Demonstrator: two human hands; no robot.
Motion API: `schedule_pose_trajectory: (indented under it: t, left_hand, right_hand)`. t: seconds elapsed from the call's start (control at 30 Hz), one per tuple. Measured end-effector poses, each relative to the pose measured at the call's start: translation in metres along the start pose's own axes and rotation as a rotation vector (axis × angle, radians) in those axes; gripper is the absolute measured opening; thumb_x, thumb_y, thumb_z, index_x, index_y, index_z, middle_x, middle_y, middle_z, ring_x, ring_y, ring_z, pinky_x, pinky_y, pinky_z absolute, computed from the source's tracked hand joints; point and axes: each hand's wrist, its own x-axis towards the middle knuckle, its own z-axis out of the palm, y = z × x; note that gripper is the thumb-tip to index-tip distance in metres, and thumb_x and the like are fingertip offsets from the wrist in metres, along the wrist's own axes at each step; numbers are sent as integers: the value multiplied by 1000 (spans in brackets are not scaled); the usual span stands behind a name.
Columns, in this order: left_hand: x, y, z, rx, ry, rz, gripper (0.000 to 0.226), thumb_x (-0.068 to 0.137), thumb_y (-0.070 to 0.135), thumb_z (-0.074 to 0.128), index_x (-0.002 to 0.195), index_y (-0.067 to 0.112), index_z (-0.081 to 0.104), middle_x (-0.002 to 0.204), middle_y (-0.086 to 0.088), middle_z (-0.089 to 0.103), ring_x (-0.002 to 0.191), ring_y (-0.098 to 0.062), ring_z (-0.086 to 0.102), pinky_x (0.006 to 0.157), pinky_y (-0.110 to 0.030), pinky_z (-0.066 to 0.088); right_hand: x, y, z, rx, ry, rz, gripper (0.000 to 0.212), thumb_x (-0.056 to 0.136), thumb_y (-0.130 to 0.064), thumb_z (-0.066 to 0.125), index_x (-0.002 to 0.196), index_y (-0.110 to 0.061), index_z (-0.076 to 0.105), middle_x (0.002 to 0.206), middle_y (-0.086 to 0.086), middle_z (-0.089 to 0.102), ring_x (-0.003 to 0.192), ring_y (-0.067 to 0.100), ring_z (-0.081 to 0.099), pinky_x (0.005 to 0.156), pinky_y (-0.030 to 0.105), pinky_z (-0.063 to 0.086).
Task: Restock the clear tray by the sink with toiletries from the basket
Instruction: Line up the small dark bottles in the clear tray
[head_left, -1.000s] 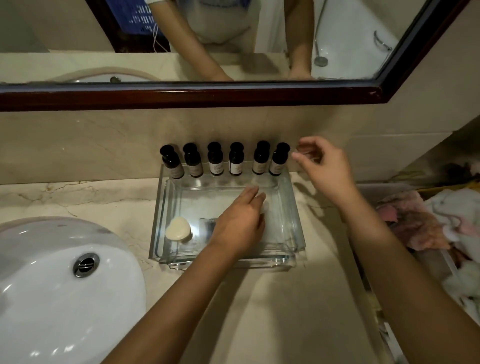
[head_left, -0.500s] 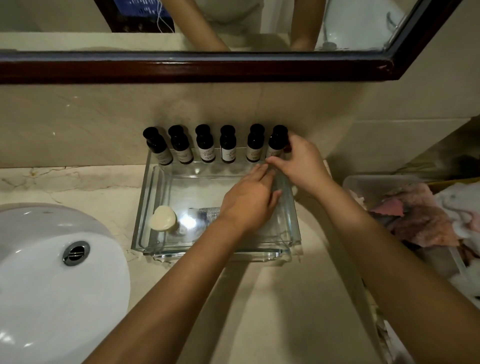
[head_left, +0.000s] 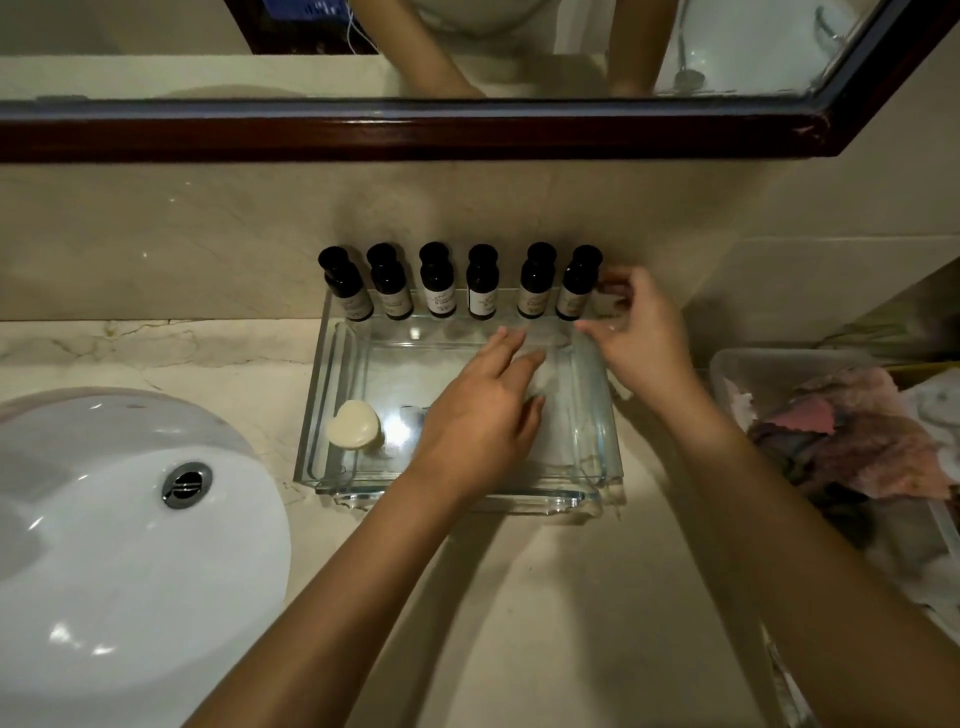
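Head view: looking down at a marble counter (head_left: 519, 597), with a white sink (head_left: 130, 571) on the left and its shiny metal drain (head_left: 186, 483).
Tray spot: the clear tray (head_left: 324, 410) sits on the counter just right of the sink, back edge up against the wall.
Bottles: six little dark bottles (head_left: 483, 293) stand upright in a row along the tray's back edge, pale labels facing out.
Soap: a cream soap (head_left: 354, 431) lies in the tray's near-left corner. A small shiny packet (head_left: 410, 415) is just beside it, partly hidden by the wrist.
Left hand: the left hand (head_left: 478, 421) is palm down inside the tray, fingers pretty straight and spread, not wrapped round anything. There's something pale and blurry under the fingertips, can't make out what.
Right hand: the right hand (head_left: 641, 338) is at the tray's far-right corner, just beside the end bottle. Fingers are bent, thumb and forefinger close together, but it's too blurry to say whether it's pinching something.
Basket: the basket (head_left: 727, 364) is right of the tray, clear plastic, with crumpled pink and white cloth in it.
Mirror: a dark wood-framed mirror (head_left: 415, 132) hangs above, with both forearms reflected in it.
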Motion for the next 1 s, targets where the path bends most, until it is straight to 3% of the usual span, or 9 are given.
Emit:
schedule_pose_trajectory:
  t: [0.13, 0.2, 0.27, 0.37, 0.47, 0.67, 0.83, 1.0]
  left_hand:
    - [-17, -20, -32, 198, 94, 157, 41, 86, 28, 40, 111, 9, 65, 125, -14, 60, 116, -31, 58, 84, -37, 53]
    - [-20, -37, -52, 198, 167, 86, 34, 86, 27, 44, 105, 9, 66, 115, -11, 63, 102, -29, 62, 74, -34, 54]
    - [-18, -56, -69, 99, 269, -104, 23, 89, 22, 53, 104, 9, 64, 107, -8, 62, 96, -25, 60, 72, -29, 46]
    - [-11, -82, -84, -45, 393, -349, 24, 88, 19, 60, 111, 11, 56, 106, -6, 58, 93, -19, 56, 75, -26, 41]
    - [-5, -95, -92, -163, 463, -466, 39, 85, 21, 65, 118, 11, 48, 112, -5, 52, 87, -12, 52, 75, -27, 44]
    - [-3, -103, -96, -264, 466, -417, 46, 85, 18, 66, 126, 15, 45, 120, 1, 44, 91, -9, 50, 78, -23, 42]
    - [-7, -108, -91, -327, 456, -383, 43, 86, 14, 65, 124, 17, 47, 114, 7, 41, 94, -10, 52, 80, -24, 43]
    - [-7, -107, -86, -334, 440, -346, 42, 86, 13, 63, 125, 15, 48, 113, 8, 41, 99, -9, 51, 84, -23, 44]
  right_hand:
    - [-33, -7, -9, 100, 125, 138, 25, 84, -7, 65, 101, -16, 49, 88, -4, 58, 79, 13, 54, 67, 20, 38]
    - [-43, -22, -8, 67, 78, 71, 14, 85, -8, 63, 88, -18, 54, 74, -10, 53, 71, 11, 52, 60, 15, 37]
    - [-45, -45, -7, 32, -6, -30, 10, 85, -10, 63, 84, -19, 60, 72, -14, 53, 68, 5, 51, 58, 4, 34]
    - [-36, -77, 1, 18, -110, -151, 10, 86, -9, 62, 87, -19, 63, 74, -18, 54, 68, -6, 49, 59, 3, 37]
    - [-23, -97, 9, -63, -71, -240, 13, 87, -8, 61, 94, -18, 65, 84, -13, 58, 71, -1, 50, 64, 10, 38]
    - [-1, -116, 17, -404, -78, -390, 29, 89, -8, 57, 117, -17, 61, 118, 2, 60, 103, 24, 59, 85, 34, 48]
    - [5, -113, 26, -591, -107, -380, 31, 92, -7, 53, 118, -19, 63, 113, 4, 59, 102, 29, 58, 69, 29, 38]
    - [7, -114, 27, -584, -92, -348, 27, 92, -18, 57, 118, -16, 64, 115, 9, 60, 107, 32, 56, 79, 34, 42]
